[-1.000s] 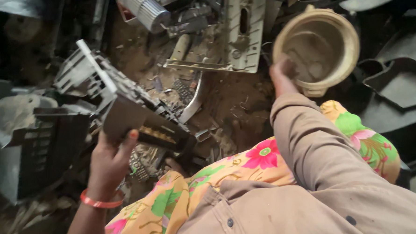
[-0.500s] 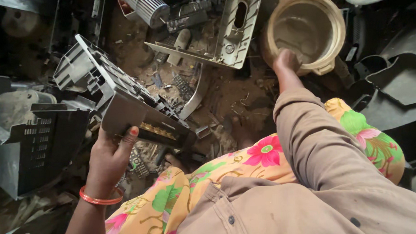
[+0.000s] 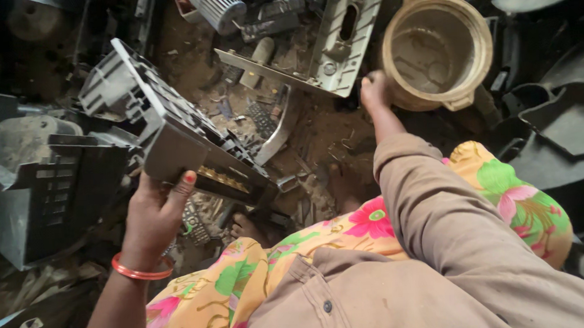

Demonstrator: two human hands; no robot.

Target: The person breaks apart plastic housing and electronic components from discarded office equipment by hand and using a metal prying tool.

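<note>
My left hand [image 3: 151, 213], with an orange bangle at the wrist, grips the near end of a long grey plastic casing [image 3: 166, 133] that tilts up and away to the left. My right hand [image 3: 374, 91] reaches forward in a brown sleeve and rests at the lower left rim of a round beige plastic tub [image 3: 437, 49]; whether the fingers hold the rim is unclear. A grey panel with an oval slot [image 3: 336, 44] lies just left of that hand.
Dirt ground strewn with broken plastic scrap. A dark grey vented housing [image 3: 43, 188] sits at the left, black moulded parts [image 3: 553, 126] at the right, a ribbed cylinder [image 3: 223, 6] at the top. My flowered skirt [image 3: 373, 226] covers my knees.
The view has shifted, so the tub and panel sit lower and further left in frame. My right hand stays by the tub's rim. The left hand keeps its grip on the casing.
</note>
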